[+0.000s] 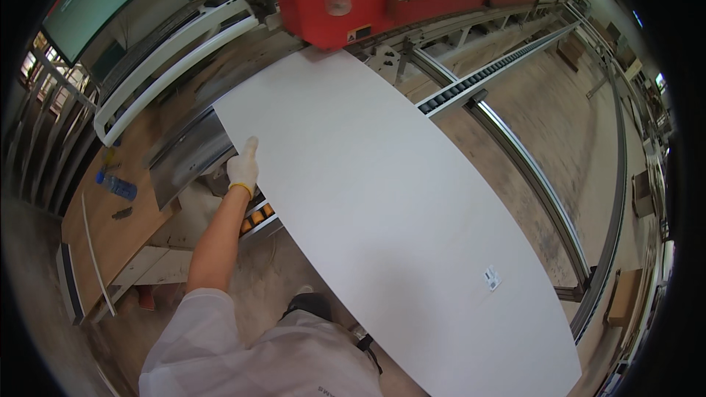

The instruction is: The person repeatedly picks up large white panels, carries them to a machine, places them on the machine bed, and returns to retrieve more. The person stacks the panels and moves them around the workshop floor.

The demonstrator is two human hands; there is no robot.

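L hand: white glove w/ yellow cuff point(243, 167), at panel's L long edge; thumb laid on top face, other fingers curled at/under edge, tips hidden; looks like pinching the edge.
L forearm: bare below a pale short sleeve point(195, 327), reaching fwd to the glove.
R hand: out of frame, can't tell state.
Panel: big white flat board point(382, 191), directly R of L hand & touching it; runs from beyond the hand back toward the body, far end by the red machine.
Sticker: small white label w/ dark print point(492, 278), on panel top, well R of hand and nearer the body.
Red machine: bulky red housing point(312, 0), beyond the hand & a bit R, over panel's far end.
Orange rollers: short strip point(257, 217), just below hand, partly under panel.
Metal bed: grey, shiny point(193, 154), just L of hand.
Table: wood-look top point(92, 213), farther L of hand.
Bottle: clear, blue cap point(116, 185), lying on table, L of hand.
White strip: thin, long point(94, 254), on table, L of hand & nearer body.
Black roller rail: light frame point(500, 72), beyond panel, far R of hand.
Screen: lit, greenish point(107, 7), beyond hand to L.
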